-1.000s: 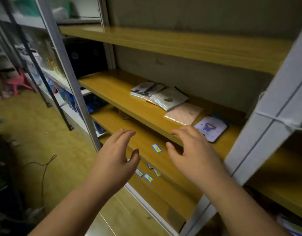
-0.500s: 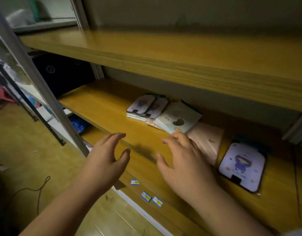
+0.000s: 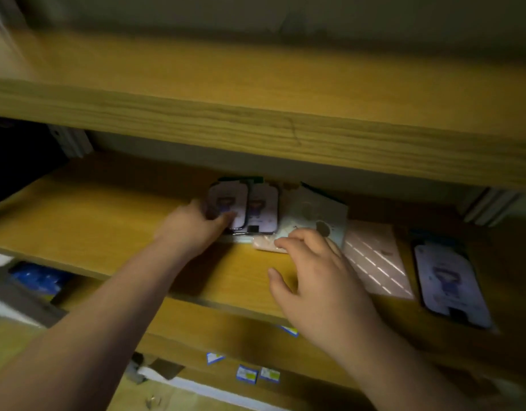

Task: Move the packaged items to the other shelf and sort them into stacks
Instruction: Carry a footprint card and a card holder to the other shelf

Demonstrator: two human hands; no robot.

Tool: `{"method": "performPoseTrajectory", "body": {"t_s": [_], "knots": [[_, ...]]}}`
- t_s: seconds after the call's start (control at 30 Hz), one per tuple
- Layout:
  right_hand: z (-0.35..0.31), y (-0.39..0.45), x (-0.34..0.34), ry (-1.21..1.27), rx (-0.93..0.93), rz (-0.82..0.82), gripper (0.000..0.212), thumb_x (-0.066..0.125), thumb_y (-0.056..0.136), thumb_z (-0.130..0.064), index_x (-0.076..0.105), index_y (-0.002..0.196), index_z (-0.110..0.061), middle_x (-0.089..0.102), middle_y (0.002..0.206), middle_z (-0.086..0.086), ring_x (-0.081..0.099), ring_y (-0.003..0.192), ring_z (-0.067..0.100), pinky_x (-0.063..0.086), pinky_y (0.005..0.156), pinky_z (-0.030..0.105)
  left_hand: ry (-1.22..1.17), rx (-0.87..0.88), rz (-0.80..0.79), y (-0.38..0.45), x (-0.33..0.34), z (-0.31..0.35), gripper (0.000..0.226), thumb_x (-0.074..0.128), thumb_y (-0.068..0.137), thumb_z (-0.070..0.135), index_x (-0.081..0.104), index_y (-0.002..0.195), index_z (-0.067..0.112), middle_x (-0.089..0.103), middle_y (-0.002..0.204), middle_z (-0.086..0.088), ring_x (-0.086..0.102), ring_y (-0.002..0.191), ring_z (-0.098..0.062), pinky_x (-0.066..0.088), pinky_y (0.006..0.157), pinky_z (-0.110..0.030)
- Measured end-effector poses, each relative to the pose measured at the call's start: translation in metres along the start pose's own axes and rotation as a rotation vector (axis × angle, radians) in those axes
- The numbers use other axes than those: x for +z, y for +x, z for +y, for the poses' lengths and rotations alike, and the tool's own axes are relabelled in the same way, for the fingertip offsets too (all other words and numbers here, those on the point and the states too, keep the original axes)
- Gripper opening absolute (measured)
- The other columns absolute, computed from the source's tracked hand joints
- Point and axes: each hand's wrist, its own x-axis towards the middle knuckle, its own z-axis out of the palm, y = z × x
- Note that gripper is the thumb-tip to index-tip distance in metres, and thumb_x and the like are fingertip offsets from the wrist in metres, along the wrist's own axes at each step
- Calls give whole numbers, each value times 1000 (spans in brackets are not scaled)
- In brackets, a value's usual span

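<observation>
Several flat packaged items lie on the middle wooden shelf [image 3: 77,221]. Two purple character packs [image 3: 263,207] overlap at the back, and my left hand [image 3: 193,226] pinches the left one at its lower corner, thumb on top. A pale green pack [image 3: 318,215] rests partly on them and on a pink pack [image 3: 266,243]. My right hand [image 3: 318,280] hovers over the green pack's near edge with fingers spread, holding nothing. A pink striped pack [image 3: 374,262] and another purple pack [image 3: 451,283] lie farther right.
A bare wooden shelf [image 3: 255,93] runs just above and overhangs the packs. The lower shelf's front edge [image 3: 226,345] carries small blue and white label stickers [image 3: 246,373]. A grey metal upright [image 3: 18,301] and blue goods [image 3: 39,277] sit at lower left.
The view has closed in on the middle shelf. My left hand reached forward from the shelf edge and took hold of the left purple pack. My right hand stayed near the green pack.
</observation>
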Motion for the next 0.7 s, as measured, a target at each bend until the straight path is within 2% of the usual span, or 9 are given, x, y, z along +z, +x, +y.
{"method": "performPoseTrajectory", "body": {"t_s": [0.07, 0.17, 0.3, 0.4, 0.47, 0.53, 0.6, 0.7], "knots": [[-6, 4, 4, -1, 34, 28, 43, 53, 88, -48, 59, 127, -30, 54, 122, -10, 51, 114, 12, 43, 97, 30, -65, 47, -24, 10, 0, -5, 70, 60, 77, 74, 62, 119, 18, 69, 121, -16, 63, 110, -38, 45, 74, -34], [-13, 7, 7, -23, 75, 44, 43, 53, 90, -47, 57, 129, -31, 53, 124, -12, 48, 115, 9, 41, 96, 26, -157, 80, -70, 17, -12, -14, 61, 67, 76, 69, 67, 109, 17, 72, 113, -14, 66, 103, -37, 51, 76, -36], [-9, 6, 6, -42, 234, 119, 46, 51, 88, -49, 56, 131, -32, 56, 128, -9, 50, 116, 12, 42, 91, 29, -351, 160, -62, 10, -27, -32, 35, 77, 82, 44, 70, 100, 14, 73, 100, -8, 66, 94, -29, 48, 70, -33], [19, 8, 0, -191, 396, 35, 49, 47, 90, -54, 55, 129, -26, 60, 125, 1, 54, 113, 20, 49, 92, 39, -531, 141, -8, 2, -33, -47, 34, 76, 86, 26, 61, 114, 14, 70, 106, -6, 65, 100, -27, 52, 76, -38], [37, 11, -4, -280, 478, -35, 50, 45, 94, -55, 57, 125, -18, 63, 122, 10, 57, 109, 26, 49, 91, 40, -687, 124, -43, -9, -35, -50, 41, 70, 91, 19, 53, 129, 19, 68, 111, -4, 66, 101, -24, 54, 83, -42], [46, 18, -3, -308, 537, -50, 57, 42, 96, -58, 58, 125, -12, 64, 121, 15, 58, 108, 30, 48, 92, 39, -852, 105, -74, -23, -36, -48, 47, 66, 94, 17, 47, 135, 26, 69, 108, 2, 68, 95, -17, 54, 79, -38], [45, 30, 2, -280, 581, -62, 69, 41, 91, -68, 57, 127, -11, 64, 122, 14, 59, 107, 29, 49, 93, 40, -1023, 85, -122, -34, -35, -45, 47, 64, 94, 13, 46, 133, 31, 76, 95, 2, 73, 88, -15, 53, 75, -34], [36, 52, 10, -180, 671, -107, 94, 44, 78, -84, 48, 140, -14, 58, 136, 14, 56, 120, 31, 46, 100, 44, -1163, 67, -191, -42, -32, -41, 48, 62, 95, 8, 46, 136, 27, 78, 95, 12, 75, 87, -12, 54, 74, -36]]}}
